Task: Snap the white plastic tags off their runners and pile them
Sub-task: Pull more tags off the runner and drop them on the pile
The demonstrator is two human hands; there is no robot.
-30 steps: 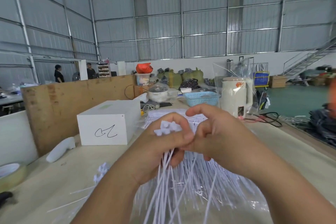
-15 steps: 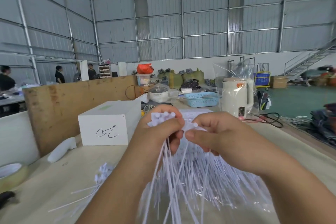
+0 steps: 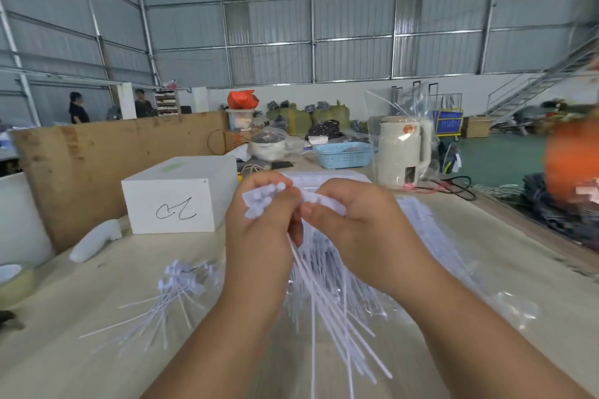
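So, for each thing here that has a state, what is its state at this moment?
Left hand: grips a bundle of tags, heads up.
Right hand: pinches a runner strip beside the bundle.
Loose pile of tags: lies flat on the table.
White box: closed.
Blue basket: upright.
Kettle: upright, inside a clear bag.

Bare forearms, no visible sleeves

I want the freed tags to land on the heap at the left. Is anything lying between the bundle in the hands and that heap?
Nothing visible does. The left hand grips the bundle of tags, the right hand pinches beside it, and only bare table lies between them and the pile.
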